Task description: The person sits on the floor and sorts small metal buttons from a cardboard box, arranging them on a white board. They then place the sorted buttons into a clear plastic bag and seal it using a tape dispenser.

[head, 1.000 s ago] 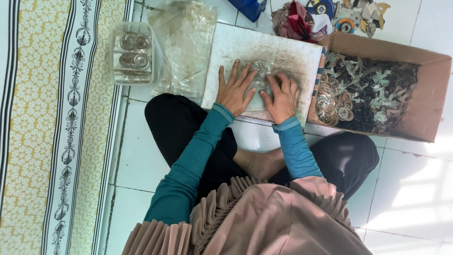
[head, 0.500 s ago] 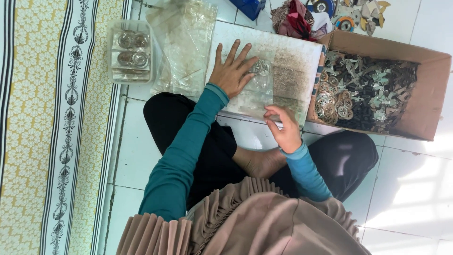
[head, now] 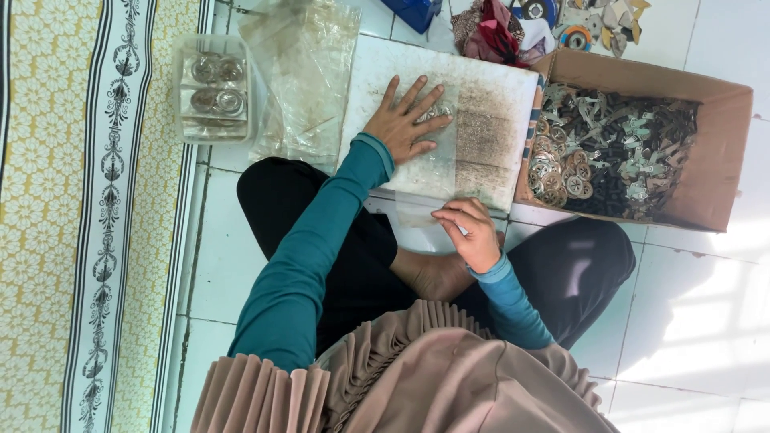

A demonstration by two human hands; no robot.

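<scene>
My left hand (head: 407, 120) lies flat with fingers spread on a clear plastic bag (head: 439, 164) that holds small metal pieces, pressing it onto a stained white board (head: 497, 104). My right hand (head: 469, 228) pinches the near edge of the same clear bag, at the board's near edge above my lap. I sit cross-legged in teal sleeves and black trousers.
A cardboard box (head: 722, 160) of metal keychain parts sits to the right of the board. A pile of clear bags (head: 301, 76) and a clear plastic tub (head: 210, 92) with round metal pieces lie to the left. A patterned yellow mat (head: 72, 216) runs along the left; fabric scraps (head: 497, 28) lie at the top.
Both hands were pressing the metal pieces on the board. My right hand has pulled back toward my lap to the bag's near edge, while my left hand stays flat on the bag.
</scene>
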